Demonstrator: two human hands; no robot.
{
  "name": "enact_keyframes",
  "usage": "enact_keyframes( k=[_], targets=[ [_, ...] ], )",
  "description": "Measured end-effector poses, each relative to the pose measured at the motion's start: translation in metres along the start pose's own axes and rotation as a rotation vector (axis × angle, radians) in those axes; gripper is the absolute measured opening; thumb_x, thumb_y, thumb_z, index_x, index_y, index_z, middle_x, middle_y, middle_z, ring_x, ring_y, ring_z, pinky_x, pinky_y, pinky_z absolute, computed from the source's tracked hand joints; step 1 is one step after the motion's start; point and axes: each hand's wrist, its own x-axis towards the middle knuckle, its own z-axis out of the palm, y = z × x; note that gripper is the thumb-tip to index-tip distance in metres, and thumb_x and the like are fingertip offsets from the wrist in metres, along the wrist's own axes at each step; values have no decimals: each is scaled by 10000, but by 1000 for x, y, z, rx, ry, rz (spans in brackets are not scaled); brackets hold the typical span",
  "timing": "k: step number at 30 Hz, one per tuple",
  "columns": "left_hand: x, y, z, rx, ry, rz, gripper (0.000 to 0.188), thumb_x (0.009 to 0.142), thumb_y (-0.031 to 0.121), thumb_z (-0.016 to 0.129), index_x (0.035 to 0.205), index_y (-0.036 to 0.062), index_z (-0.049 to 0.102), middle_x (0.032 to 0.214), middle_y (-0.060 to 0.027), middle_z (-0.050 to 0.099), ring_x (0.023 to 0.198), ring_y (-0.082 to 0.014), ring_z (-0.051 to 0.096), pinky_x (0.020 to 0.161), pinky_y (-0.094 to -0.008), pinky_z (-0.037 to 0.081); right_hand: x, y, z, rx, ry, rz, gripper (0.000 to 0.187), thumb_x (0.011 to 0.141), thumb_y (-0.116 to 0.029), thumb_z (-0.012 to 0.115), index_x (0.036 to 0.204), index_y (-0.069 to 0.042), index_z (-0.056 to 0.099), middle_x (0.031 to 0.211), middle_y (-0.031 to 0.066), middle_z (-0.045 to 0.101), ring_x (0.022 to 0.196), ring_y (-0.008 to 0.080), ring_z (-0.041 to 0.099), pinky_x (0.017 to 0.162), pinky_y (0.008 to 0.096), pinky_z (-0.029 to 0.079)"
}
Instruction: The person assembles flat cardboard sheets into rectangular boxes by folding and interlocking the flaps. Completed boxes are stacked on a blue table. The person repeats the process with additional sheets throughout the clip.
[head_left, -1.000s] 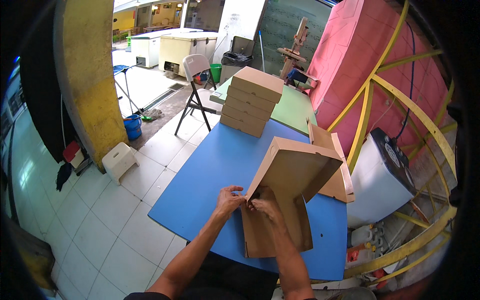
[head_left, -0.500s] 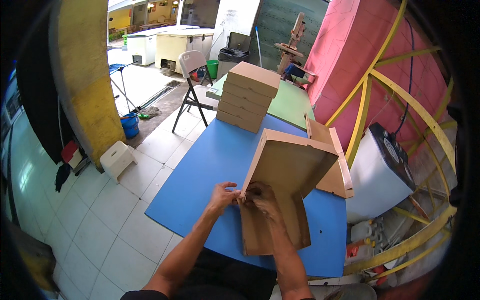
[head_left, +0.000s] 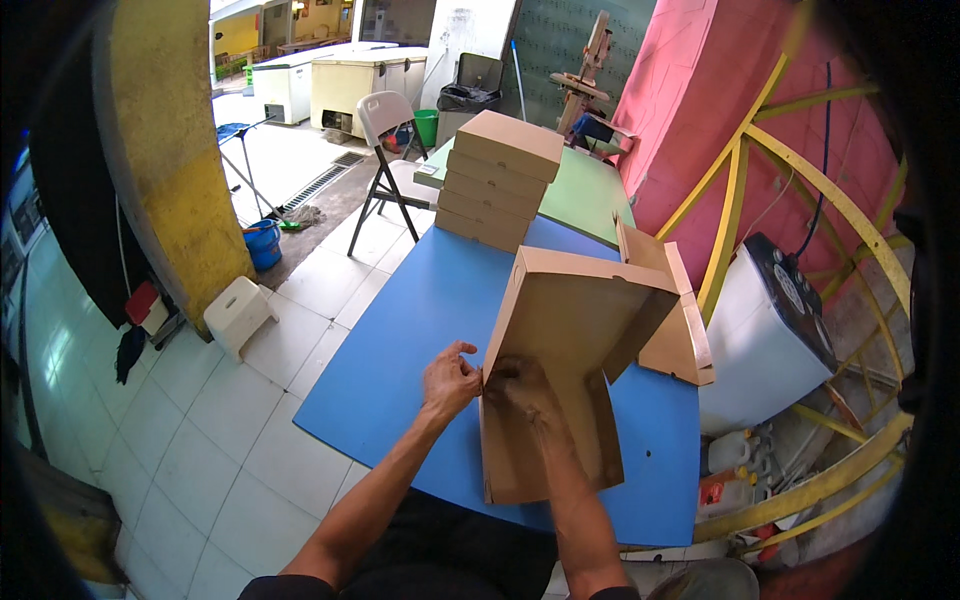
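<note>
Blue table (head_left: 400,330) in front, and at its far end a stack of flat cardboard boxes (head_left: 498,180) sits where it meets a green table (head_left: 580,195); a folding chair (head_left: 388,150) stands just left of that stack. To the right of the work, a leaning batch of unfolded cardboard blanks (head_left: 672,315) rests on the blue top, with a white appliance (head_left: 765,330) just beyond the table edge. Nothing lies between the hands and the piece. The half-folded cardboard box (head_left: 560,370) lies near the table's near edge, base flat, long axis running away from the person, its lid panel raised and tilting back toward the far end. Left hand (head_left: 450,378) pinches the box's left edge at the hinge corner, fingers curled on the cardboard. Right hand (head_left: 520,385) presses inside the base by the same corner; its exact grip I cannot tell. Compared with half a second back, the lid stands a touch more upright and both hands have stayed at that corner.
</note>
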Motion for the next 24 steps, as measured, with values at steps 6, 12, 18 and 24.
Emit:
enact_keyframes(
  k=[6, 12, 18, 24],
  targets=[
    [-19, 23, 7, 335, 183, 199, 558, 843, 81, 660, 1366, -48, 516, 791, -144, 739, 682, -311, 714, 708, -418, 572, 2, 13, 4, 171, 20, 15, 134, 834, 31, 642, 949, 29, 710, 893, 80, 704, 737, 137, 662, 647, 244, 546],
    [-39, 39, 9, 612, -14, 118, 937, 821, 117, 719, 1585, 60, 181, 1154, -234, 707, 952, -381, 711, 845, -471, 554, -4, 19, 6, -129, 75, -287, 162, 838, 21, 655, 994, 19, 698, 866, 110, 688, 767, 131, 657, 630, 256, 526],
    [-35, 63, -48, 295, -168, 193, 966, 812, 140, 806, 1587, 128, 231, 1445, -266, 518, 1260, -394, 579, 968, -485, 546, -101, -26, -65, -261, 844, -156, 375, 837, -288, 771, 1056, 9, 707, 929, 121, 742, 758, 208, 669, 692, 332, 529],
    [-4, 93, -31, 90, -332, 306, 628, 842, 93, 730, 1420, 81, 485, 1274, -193, 651, 1183, -338, 635, 867, -427, 585, -81, -17, -143, -350, 828, -349, 202, 888, -86, 728, 1085, -46, 708, 971, 94, 744, 710, 139, 650, 612, 313, 508]
  ],
)
